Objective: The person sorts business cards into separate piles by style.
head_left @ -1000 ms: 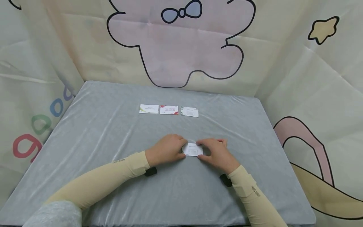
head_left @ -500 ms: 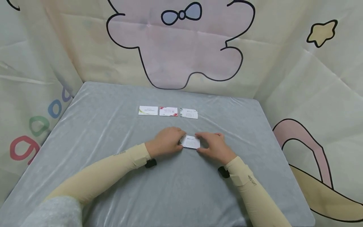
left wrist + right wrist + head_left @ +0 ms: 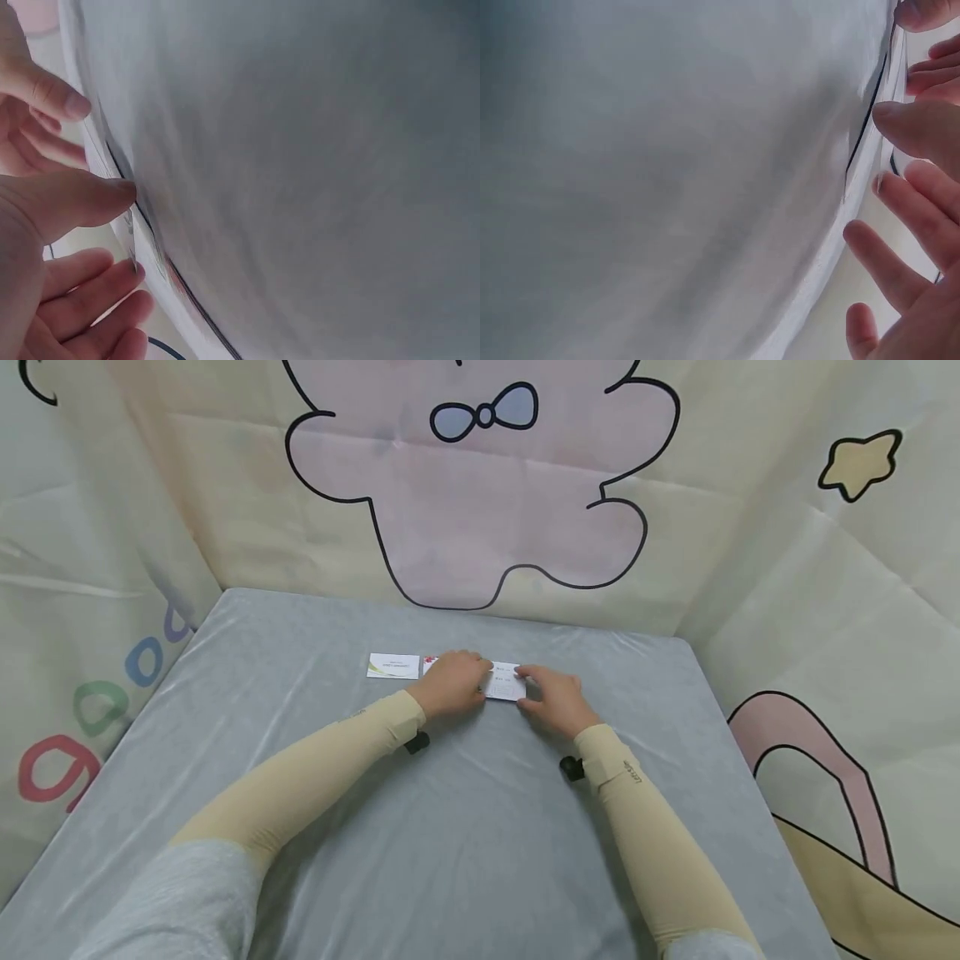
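Observation:
A white business card (image 3: 506, 683) with printed lines is held by its two short ends at the back row of cards. My left hand (image 3: 452, 685) pinches its left end between thumb and fingers. At the right end, my right hand (image 3: 557, 698) pinches it the same way. In the left wrist view the left thumb (image 3: 82, 199) presses near the card's thin edge. The right wrist view shows the right thumb (image 3: 915, 127) at that edge, other fingers spread. The similar card at this spot in the row is mostly hidden beneath the held one.
Left of the hands lies a white card with a green curve (image 3: 393, 666). Beside it, a red-flowered card (image 3: 428, 663) is mostly covered by the left hand. Grey cloth covers the table (image 3: 465, 843). A printed curtain (image 3: 480, 527) hangs behind and on both sides.
Both hands have carried the business card away from the person, from mid-table to the right end of the back row. The left hand now hides most of the red-flowered card.

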Tool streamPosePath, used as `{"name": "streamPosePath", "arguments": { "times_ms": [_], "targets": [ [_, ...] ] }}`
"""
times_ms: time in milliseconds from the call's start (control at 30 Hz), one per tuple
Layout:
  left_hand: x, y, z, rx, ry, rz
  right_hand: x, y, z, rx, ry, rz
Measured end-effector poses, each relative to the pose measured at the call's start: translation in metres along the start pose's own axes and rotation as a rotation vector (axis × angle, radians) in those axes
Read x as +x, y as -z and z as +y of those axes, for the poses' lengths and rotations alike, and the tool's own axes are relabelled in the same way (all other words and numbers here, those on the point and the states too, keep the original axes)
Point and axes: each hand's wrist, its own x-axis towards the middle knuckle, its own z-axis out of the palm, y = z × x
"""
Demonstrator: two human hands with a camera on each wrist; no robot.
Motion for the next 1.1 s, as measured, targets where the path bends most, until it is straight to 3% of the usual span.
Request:
{"name": "streamPosePath", "arguments": {
  "times_ms": [167, 400, 767, 1100],
  "targets": [
    [0.015, 0.004, -0.004, -0.049, 0.024, -0.026, 0.013, 0.007, 0.004, 0.024, -0.037, -0.021],
    [0.023, 0.009, -0.003, -0.055, 0.048, -0.045, 0.017, 0.013, 0.004, 0.062, -0.051, -0.018],
    [0.021, 0.011, -0.003, -0.088, 0.063, -0.102, 0.018, 0.016, 0.004, 0.005, -0.039, -0.057],
    [0.018, 0.010, -0.004, -0.111, 0.071, -0.107, 0.024, 0.012, 0.001, 0.003, -0.023, -0.084]
  ]
}}
